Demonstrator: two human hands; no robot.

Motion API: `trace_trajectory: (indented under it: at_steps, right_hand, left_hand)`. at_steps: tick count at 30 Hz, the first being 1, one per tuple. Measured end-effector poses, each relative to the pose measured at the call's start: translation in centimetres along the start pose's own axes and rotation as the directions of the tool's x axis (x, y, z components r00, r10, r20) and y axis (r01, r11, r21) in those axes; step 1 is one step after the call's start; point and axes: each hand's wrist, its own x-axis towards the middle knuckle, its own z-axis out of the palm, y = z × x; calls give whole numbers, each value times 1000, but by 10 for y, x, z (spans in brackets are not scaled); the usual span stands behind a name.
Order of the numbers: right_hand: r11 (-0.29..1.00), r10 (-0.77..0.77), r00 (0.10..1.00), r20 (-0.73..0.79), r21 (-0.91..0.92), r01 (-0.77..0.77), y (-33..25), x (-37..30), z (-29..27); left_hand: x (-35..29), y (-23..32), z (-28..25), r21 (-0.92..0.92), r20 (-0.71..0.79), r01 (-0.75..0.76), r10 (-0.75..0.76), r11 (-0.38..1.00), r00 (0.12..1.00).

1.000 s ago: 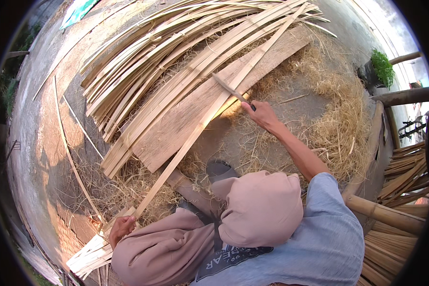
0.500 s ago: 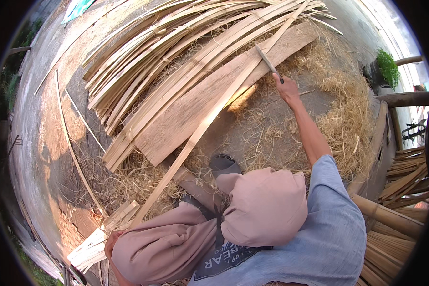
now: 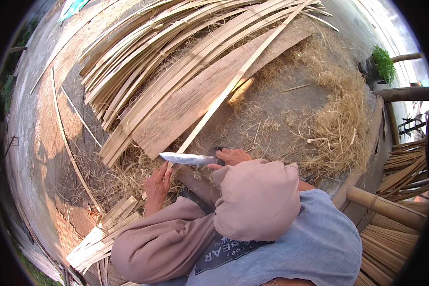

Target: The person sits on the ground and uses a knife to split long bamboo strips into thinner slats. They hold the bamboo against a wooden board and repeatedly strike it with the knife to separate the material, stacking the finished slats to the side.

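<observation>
A long pale bamboo strip (image 3: 229, 87) runs from the far right of the board down toward my knees. My left hand (image 3: 158, 185) pinches it close to its near end. In my right hand (image 3: 233, 156) is a knife (image 3: 188, 158) with a broad bright blade and a dark handle. The blade lies across the strip just beyond my left fingers, its tip pointing left. Beneath the strip's far part rests a flat brown wooden board (image 3: 176, 114).
A big bundle of bamboo strips (image 3: 143, 62) lies beyond the board. Curly shavings (image 3: 338, 109) cover the ground at right. More short strips (image 3: 100, 238) sit at lower left, near a bamboo pole (image 3: 386, 207) at lower right and a green plant (image 3: 383, 64).
My right hand has drawn the knife back from the strip's far part to near my knees. My left hand has come forward from beside my left leg to the strip's near part.
</observation>
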Motion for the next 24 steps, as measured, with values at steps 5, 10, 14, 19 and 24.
trace_trajectory:
  at_steps: [5, 10, 14, 19, 24]
  right_hand:
    - [996, 18, 927, -375, -72, -48, 88, 35, -46]
    - [905, 404, 740, -537, 119, -408, 165, 77, -151]
    - [982, 169, 872, -460, -1, -191, 113, 74, -96]
    - [923, 373, 807, -457, 99, -371, 154, 89, -126]
    - [855, 392, 639, -662, 5, -519, 254, 102, -223]
  left_hand:
    - [-3, -15, -22, -238, 136, 78, -46, 968, 990]
    - [9, -17, -25, -214, 96, 55, -35, 975, 995]
    - [-1, -31, -31, -158, 120, 66, -48, 985, 992]
    - [-114, -110, -70, -155, 49, 136, -130, 978, 990]
    - [-137, -151, -84, 103, 30, 65, -68, 993, 997]
